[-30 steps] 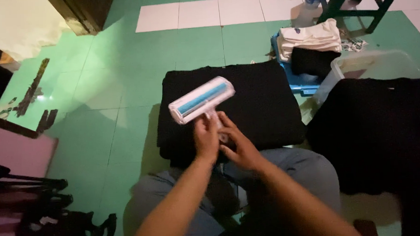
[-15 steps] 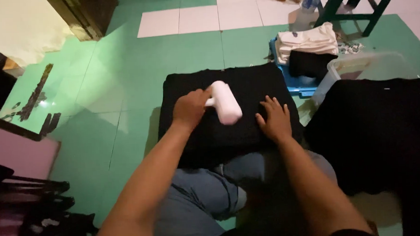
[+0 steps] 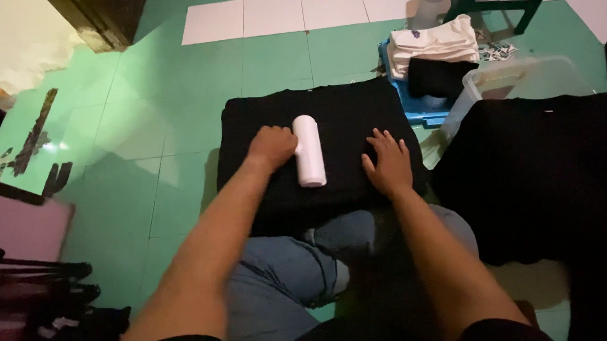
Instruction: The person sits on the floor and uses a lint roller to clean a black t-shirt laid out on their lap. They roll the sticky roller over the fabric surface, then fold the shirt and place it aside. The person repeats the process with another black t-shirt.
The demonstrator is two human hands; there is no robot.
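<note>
The left hand (image 3: pixel 271 146) is clenched on the white lint roller (image 3: pixel 309 159), which extends toward 3 o'clock, long axis 12-to-6, across the black garment (image 3: pixel 328 109); right hand (image 3: pixel 387 162) lies spread flat

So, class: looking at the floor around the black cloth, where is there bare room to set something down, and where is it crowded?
Bare green floor lies left of the black cloth, and beyond it up to the white tiles. On the cloth, the strip between roller and right hand is free; the left hand grips the roller. Crowded: right side, with folded clothes, clear tub and dark pile.
</note>
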